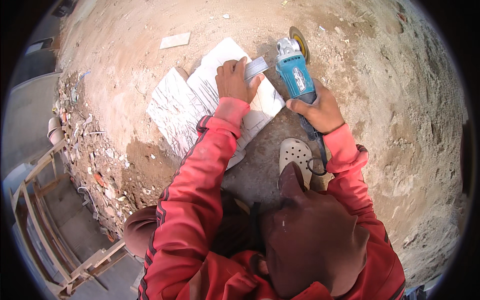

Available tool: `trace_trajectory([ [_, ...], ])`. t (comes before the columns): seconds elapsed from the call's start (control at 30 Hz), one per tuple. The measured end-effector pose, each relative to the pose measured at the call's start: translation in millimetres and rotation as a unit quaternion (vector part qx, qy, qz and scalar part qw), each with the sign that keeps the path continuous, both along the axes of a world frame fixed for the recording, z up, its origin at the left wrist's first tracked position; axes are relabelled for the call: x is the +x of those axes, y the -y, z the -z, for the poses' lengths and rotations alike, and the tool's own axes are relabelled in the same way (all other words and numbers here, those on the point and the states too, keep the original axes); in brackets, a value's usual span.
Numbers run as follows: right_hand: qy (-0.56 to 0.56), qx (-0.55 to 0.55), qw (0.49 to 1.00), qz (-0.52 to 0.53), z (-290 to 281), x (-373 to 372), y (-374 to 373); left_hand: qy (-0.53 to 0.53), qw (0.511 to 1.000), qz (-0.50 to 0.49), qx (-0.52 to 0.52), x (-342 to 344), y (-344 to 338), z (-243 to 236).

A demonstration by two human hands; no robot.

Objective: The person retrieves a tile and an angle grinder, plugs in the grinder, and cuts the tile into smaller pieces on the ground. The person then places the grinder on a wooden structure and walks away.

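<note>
Dusty dirt ground (380,100), rubble at left. Right hand (320,110), fingers wrapped round a blue angle grinder (296,75). Left hand (235,80) pins a grey tile strip (256,67) on white slabs (175,105). Best keep fingertips behind the disc (300,39).

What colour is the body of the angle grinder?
Teal-blue angle grinder, clearest in the head view.

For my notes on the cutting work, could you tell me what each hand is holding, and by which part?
The right hand grips the teal angle grinder by its rear body. The left hand pins a small grey tile strip by its near end against the white tile.
</note>
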State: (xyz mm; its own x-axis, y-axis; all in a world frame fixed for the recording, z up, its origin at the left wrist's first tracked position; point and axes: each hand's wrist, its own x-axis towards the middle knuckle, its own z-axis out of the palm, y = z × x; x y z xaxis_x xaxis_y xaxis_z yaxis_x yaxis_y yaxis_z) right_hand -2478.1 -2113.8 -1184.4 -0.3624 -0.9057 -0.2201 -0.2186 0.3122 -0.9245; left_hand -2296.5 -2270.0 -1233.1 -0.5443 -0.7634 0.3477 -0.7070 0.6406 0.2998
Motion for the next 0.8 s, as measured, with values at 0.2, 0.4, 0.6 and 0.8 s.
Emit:
trace_trajectory([
  [0.2, -0.028, 0.013, 0.999, -0.033, 1.5, 10.5, 28.3, -0.053, 0.996, 0.053, 0.047, 12.0, 1.3, 8.7],
  [0.4, -0.037, 0.025, 0.997, -0.058, 15.0, 8.3, 40.2, -0.050, 0.995, 0.058, 0.067, 1.0, 4.4, 23.9],
  [0.6, -0.027, 0.017, 0.997, -0.068, 20.0, 3.0, 37.8, -0.054, 0.994, 0.063, 0.073, -2.9, 4.4, 33.7],
  [0.8, -0.040, 0.024, 0.997, -0.067, 19.9, 2.0, 42.3, -0.051, 0.994, 0.071, 0.072, -8.3, 4.1, 29.3],
])
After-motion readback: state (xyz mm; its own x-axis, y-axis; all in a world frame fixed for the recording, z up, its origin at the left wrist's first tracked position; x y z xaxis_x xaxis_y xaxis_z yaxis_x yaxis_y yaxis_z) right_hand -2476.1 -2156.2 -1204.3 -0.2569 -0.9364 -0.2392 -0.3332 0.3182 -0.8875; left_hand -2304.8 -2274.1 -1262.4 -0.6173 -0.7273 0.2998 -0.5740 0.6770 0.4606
